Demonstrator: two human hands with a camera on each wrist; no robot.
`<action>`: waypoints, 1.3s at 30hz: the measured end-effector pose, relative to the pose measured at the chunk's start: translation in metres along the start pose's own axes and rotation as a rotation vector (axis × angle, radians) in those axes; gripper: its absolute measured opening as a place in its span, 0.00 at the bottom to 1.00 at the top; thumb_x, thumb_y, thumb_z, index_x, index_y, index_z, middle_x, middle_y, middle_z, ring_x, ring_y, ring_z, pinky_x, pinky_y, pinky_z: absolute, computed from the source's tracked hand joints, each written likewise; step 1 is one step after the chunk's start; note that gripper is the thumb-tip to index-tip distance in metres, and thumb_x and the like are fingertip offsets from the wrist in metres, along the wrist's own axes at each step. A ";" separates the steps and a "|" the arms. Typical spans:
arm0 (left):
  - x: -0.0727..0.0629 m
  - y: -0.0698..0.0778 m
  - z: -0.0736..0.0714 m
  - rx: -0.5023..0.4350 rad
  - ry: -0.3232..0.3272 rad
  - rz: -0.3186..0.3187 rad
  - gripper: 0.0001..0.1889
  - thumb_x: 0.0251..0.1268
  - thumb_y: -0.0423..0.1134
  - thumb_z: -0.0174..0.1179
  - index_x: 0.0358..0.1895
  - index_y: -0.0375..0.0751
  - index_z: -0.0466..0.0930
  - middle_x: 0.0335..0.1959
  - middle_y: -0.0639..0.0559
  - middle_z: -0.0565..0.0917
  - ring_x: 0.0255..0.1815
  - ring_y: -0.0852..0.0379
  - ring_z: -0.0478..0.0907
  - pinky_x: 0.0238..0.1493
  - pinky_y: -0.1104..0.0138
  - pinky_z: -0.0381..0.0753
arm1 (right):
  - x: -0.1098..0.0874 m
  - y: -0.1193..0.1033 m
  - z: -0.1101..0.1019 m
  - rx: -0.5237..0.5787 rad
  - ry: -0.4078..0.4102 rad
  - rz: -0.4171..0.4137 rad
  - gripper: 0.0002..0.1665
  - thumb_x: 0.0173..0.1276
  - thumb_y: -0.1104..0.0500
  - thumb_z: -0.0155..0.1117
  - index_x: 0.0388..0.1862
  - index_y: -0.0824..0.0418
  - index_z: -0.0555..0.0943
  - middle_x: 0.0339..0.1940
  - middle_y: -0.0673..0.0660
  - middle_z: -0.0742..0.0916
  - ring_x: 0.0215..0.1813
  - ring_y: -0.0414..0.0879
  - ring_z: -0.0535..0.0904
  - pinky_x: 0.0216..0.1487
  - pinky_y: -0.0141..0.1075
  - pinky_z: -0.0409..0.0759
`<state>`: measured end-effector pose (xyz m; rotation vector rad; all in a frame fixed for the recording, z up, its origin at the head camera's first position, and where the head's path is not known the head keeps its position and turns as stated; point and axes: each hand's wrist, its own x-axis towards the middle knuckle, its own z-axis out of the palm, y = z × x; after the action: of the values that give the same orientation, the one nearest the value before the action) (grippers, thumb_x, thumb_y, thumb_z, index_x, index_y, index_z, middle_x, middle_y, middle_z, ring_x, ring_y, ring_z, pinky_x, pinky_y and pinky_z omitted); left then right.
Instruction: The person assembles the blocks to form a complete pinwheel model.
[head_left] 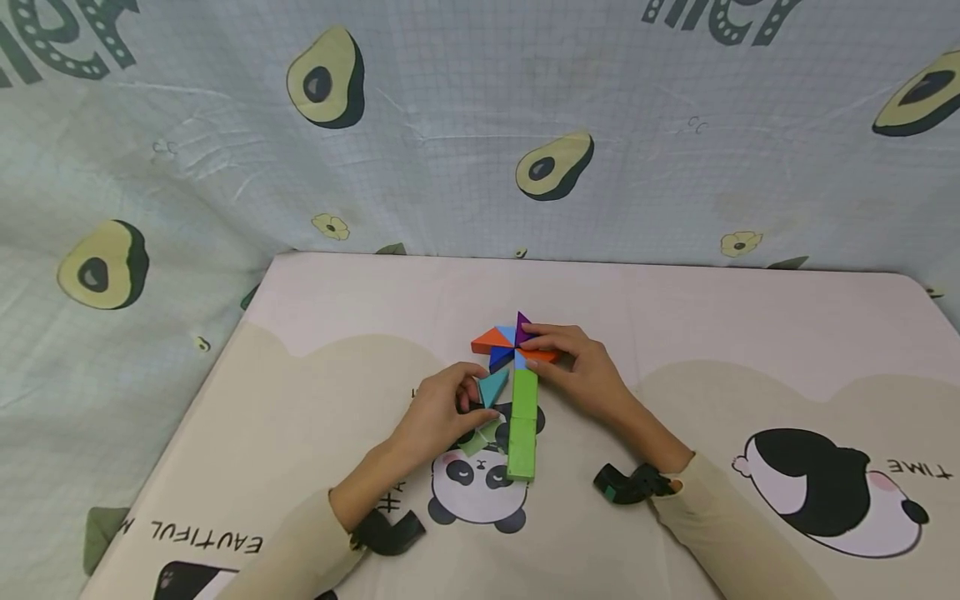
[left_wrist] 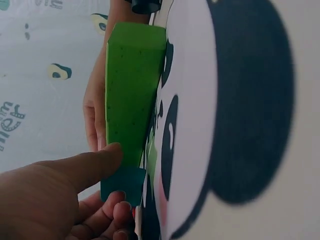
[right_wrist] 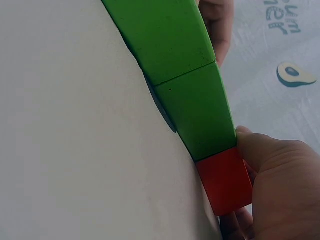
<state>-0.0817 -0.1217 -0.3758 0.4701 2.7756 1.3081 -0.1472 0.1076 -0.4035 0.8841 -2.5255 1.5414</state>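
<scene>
A teal triangular block (head_left: pixel 492 387) is pinched between the thumb and fingers of my left hand (head_left: pixel 438 408), just left of the green blocks (head_left: pixel 523 425). The green blocks lie end to end in a straight column. At its far end, triangular blocks form a pinwheel: orange-red (head_left: pixel 491 340), dark blue (head_left: pixel 500 358), light blue (head_left: pixel 520 361) and purple (head_left: pixel 522 327). My right hand (head_left: pixel 581 367) grips the pinwheel's right side, thumb and fingers around an orange-red triangular block (right_wrist: pixel 226 181). In the left wrist view the teal block (left_wrist: pixel 122 186) overlaps the green column's end.
The pinwheel and column lie on a table cover (head_left: pixel 337 450) printed with a panda (head_left: pixel 480 487) and a dog (head_left: pixel 832 492). An avocado-patterned cloth (head_left: pixel 450 100) hangs behind the table's far edge. Black wrist-worn devices (head_left: pixel 630 483) sit on both forearms.
</scene>
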 end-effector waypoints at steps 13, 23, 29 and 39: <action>-0.003 0.003 0.004 -0.078 0.035 -0.027 0.20 0.53 0.33 0.71 0.47 0.35 0.73 0.30 0.51 0.75 0.30 0.57 0.71 0.30 0.71 0.73 | 0.001 0.001 0.000 -0.012 0.002 -0.007 0.16 0.63 0.57 0.69 0.51 0.52 0.84 0.62 0.47 0.79 0.65 0.42 0.68 0.65 0.44 0.63; 0.002 0.000 0.005 -0.109 0.054 -0.022 0.19 0.54 0.33 0.71 0.46 0.35 0.73 0.30 0.51 0.75 0.30 0.57 0.71 0.30 0.71 0.72 | 0.001 0.002 0.000 -0.008 -0.001 -0.020 0.16 0.63 0.58 0.69 0.51 0.53 0.84 0.62 0.47 0.79 0.65 0.43 0.68 0.65 0.43 0.63; 0.006 -0.002 0.007 -0.111 0.060 0.006 0.19 0.54 0.33 0.71 0.47 0.35 0.73 0.30 0.50 0.75 0.30 0.57 0.71 0.31 0.71 0.72 | 0.001 0.002 0.000 -0.013 0.002 -0.010 0.16 0.63 0.58 0.69 0.51 0.53 0.84 0.62 0.47 0.79 0.65 0.42 0.68 0.65 0.43 0.63; 0.008 -0.007 0.011 -0.131 0.076 0.025 0.16 0.58 0.33 0.67 0.46 0.36 0.73 0.31 0.52 0.75 0.30 0.58 0.71 0.32 0.71 0.73 | 0.000 0.003 0.001 -0.009 -0.001 0.008 0.16 0.63 0.58 0.69 0.50 0.52 0.84 0.62 0.47 0.79 0.65 0.42 0.68 0.65 0.44 0.63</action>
<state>-0.0897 -0.1155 -0.3870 0.4584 2.7280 1.5330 -0.1486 0.1076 -0.4061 0.8750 -2.5368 1.5316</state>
